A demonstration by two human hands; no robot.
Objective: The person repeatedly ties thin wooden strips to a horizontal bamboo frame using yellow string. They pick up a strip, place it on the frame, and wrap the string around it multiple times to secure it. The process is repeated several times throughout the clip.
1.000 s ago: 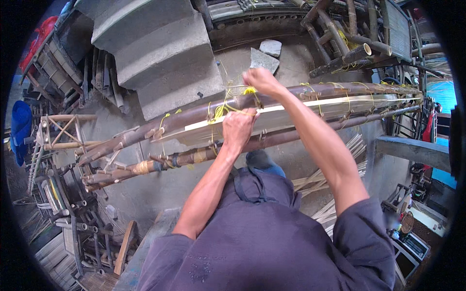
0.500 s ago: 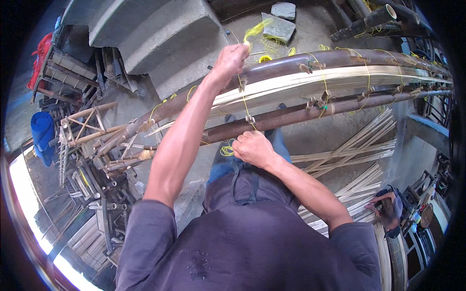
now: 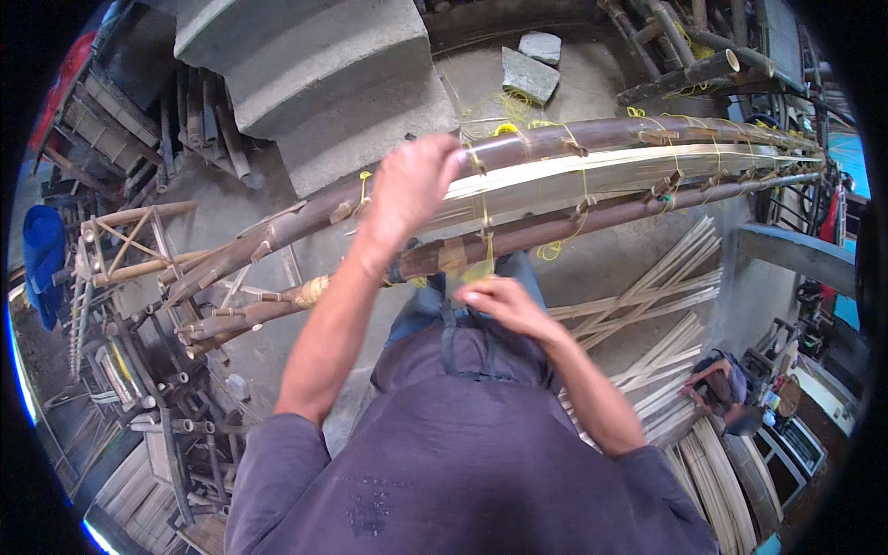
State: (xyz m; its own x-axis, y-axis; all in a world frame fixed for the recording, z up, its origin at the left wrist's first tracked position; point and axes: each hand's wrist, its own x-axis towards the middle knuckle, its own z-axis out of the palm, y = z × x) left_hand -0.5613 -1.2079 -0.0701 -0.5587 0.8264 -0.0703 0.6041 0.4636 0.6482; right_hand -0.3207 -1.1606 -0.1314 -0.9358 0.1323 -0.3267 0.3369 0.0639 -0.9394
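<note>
Two long dark bamboo poles, a far pole [image 3: 592,139] and a near pole [image 3: 546,231], run side by side across in front of me. Pale split bamboo strips [image 3: 555,171] lie lengthwise between them, and yellow twine spans the gap, caught on small pegs. My left hand [image 3: 412,185], blurred, is raised over the far pole with its fingers curled in; whatever it holds is hidden. Close to my waist, on the near side of the near pole, my right hand [image 3: 509,305] is closed in a pinch at a blurred bunch of yellow twine [image 3: 477,270].
Concrete steps [image 3: 324,83] rise beyond the poles at left. Stone slabs [image 3: 530,76] and loose twine lie on the floor past the far pole. Bamboo frames [image 3: 139,245] crowd the left. Split strips [image 3: 647,287] are at right, where another person [image 3: 721,384] crouches.
My left hand has come back toward me from beyond the far pole, where it held a yellow twine bunch. My right hand has dropped slightly away from the near pole. The view has shifted.
</note>
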